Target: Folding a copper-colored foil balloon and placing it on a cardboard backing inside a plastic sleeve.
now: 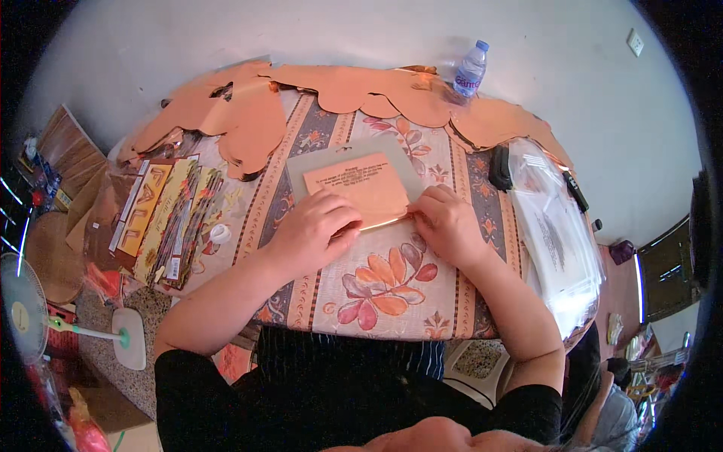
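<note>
In front of me on the table lies a clear plastic bag (407,167) with a hang hole at its top and printed text on its face. A flat orange, shiny-edged sheet (354,200), apparently folded, shows inside it. My left hand (320,228) is closed over the lower left of the bag, its fingers curled and the thumb toward the bottom edge. At the lower right corner, my right hand (446,224) pinches the bag's edge between thumb and fingers. The palms hide part of both lower corners.
Large orange scalloped sheets (422,94) line the table's far edge, with a water bottle (471,69) there. Left lie stacked printed packages (162,218) and a white cap (220,233). Right are stacked clear bags (553,233) and a black object (500,167). A fan (129,339) stands lower left.
</note>
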Tool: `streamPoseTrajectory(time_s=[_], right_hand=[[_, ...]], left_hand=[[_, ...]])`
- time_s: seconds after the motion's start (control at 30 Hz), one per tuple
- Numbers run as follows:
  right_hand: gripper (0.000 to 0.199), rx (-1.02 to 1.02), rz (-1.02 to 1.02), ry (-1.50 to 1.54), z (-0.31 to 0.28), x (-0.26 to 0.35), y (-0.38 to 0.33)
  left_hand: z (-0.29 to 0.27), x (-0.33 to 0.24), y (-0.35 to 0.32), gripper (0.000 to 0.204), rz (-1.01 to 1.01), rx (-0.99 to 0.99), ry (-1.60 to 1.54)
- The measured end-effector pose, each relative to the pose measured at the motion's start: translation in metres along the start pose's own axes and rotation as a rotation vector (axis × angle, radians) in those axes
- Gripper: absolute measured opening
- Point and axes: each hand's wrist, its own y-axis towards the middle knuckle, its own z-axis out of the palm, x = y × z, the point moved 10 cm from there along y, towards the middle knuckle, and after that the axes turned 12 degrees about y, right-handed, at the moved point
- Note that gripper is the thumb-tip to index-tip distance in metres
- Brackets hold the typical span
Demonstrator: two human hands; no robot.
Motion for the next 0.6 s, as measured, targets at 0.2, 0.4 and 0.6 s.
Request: streamPoseTrajectory(time_s=[0.2,0.4,0.6], right_hand=[[0.016,-0.029,0.029,-0.047,0.003,-0.002,0.002],[0.014,-0.067,0.028,-0.051,-0.002,-0.004,0.0],[0.013,0.033,-0.069,-0.133,0.003,0.009,-0.004]], left_hand=[[-0.001,0.002,-0.002,0.013,-0.011,-0.023,-0.021],[-0.001,0.002,-0.001,0.01,-0.02,-0.022,-0.007],[0.0,-0.003,-0.002,0.009,0.021,-0.006,0.053]])
